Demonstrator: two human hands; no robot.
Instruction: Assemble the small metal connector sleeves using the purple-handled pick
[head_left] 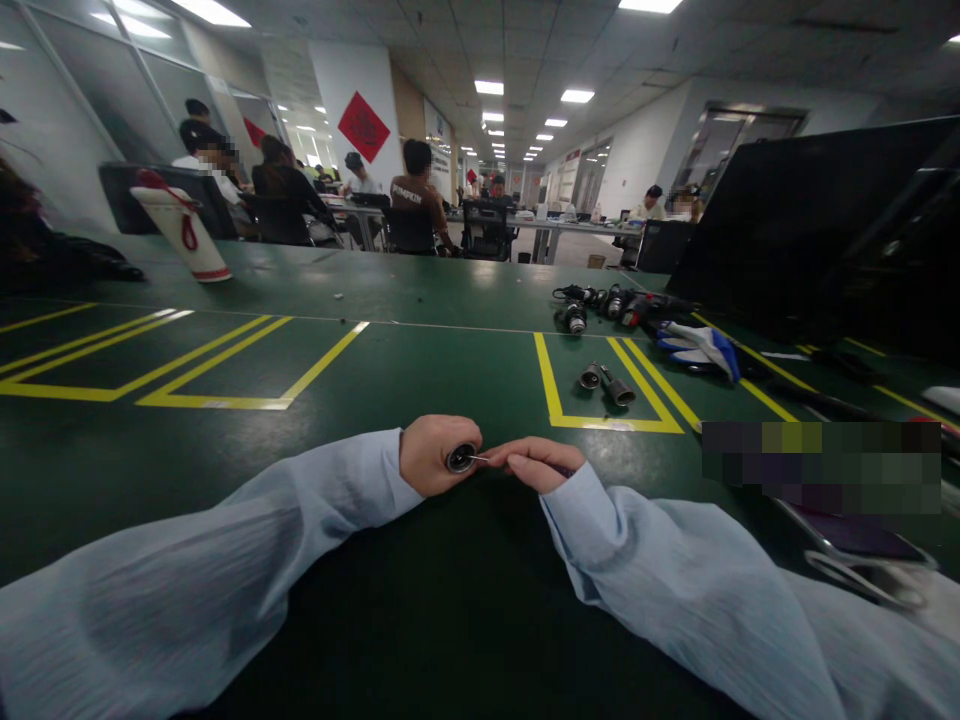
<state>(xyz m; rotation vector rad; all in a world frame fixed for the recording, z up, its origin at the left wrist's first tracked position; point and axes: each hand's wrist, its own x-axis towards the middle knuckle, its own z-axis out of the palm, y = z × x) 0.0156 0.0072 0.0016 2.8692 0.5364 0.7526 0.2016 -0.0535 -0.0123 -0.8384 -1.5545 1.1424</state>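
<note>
My left hand (435, 455) is closed around a cup-shaped metal part (460, 458), whose round open end faces me. Pinched in the fingers of my right hand (536, 464) is a thin tool with a slim metal shaft (480, 458); a dark end of it shows near the palm. The shaft's tip reaches the mouth of the metal part, though I cannot tell how deep it goes. Two similar cup-shaped metal parts, one (589, 377) beside the other (618, 389), lie inside a yellow taped box ahead of my right hand.
On the green table (450, 380), yellow tape (217, 402) marks boxes. Dark cabled devices (576, 316) and a blue-and-white glove (701, 350) lie at right, near a phone (862, 530) and a large black panel (817, 220). A white cup (184, 230) stands far left. Several people sit beyond.
</note>
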